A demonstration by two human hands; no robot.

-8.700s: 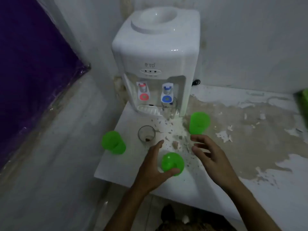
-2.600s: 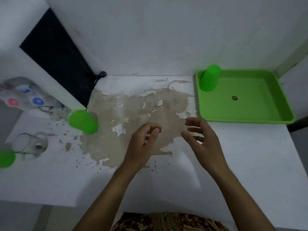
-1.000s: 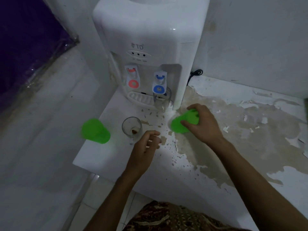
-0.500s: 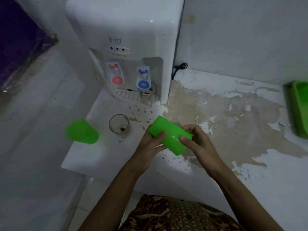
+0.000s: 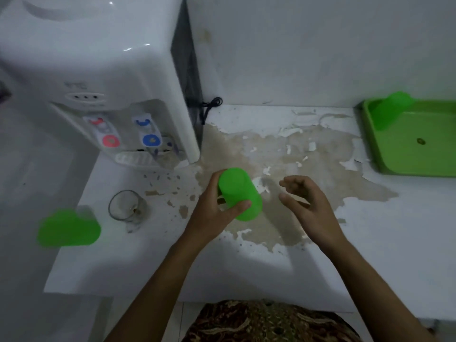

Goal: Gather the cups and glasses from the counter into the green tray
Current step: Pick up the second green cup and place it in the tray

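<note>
Left hand (image 5: 209, 213) wrapped around a green cup (image 5: 239, 193), thumb across the front, fingers behind, cup tipped over and held above the stained counter (image 5: 370, 243). Right hand (image 5: 308, 208) just beside it, fingers half curled, loose, holding nothing. Near the left edge of the counter, a second green cup (image 5: 67, 228), blurry, with a clear glass (image 5: 125, 206) next to it. Another glass, hard to see, under the blue tap of the water dispenser (image 5: 98, 70). Far right, the green tray (image 5: 419, 166) with one green cup in the tray (image 5: 389, 109) at its back left corner.
</note>
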